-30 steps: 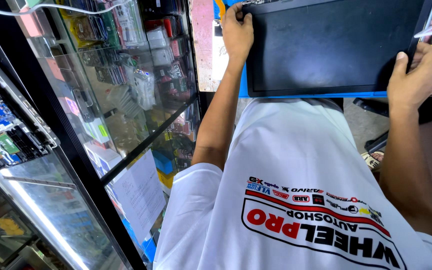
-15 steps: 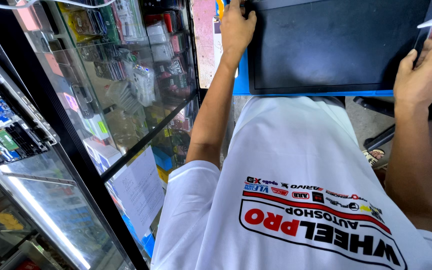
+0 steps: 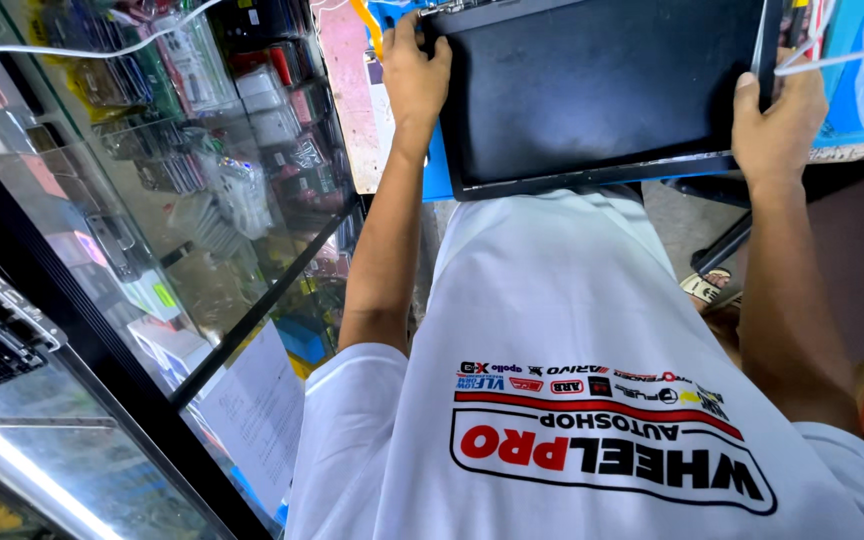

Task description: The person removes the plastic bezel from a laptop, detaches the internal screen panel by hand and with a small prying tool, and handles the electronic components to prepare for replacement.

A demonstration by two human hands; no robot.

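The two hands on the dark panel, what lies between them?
Head view: only the flat dark panel spans between the left hand and right hand; its surface is bare.

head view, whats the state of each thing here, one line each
laptop: closed, flat, held at both side edges
left hand: gripping the laptop's left edge
right hand: gripping the laptop's right edge
glass cabinet: shut, shelves full of packaged goods
white cable: slack, draped across the cabinet top
paper sheet: stuck flat on the lower glass
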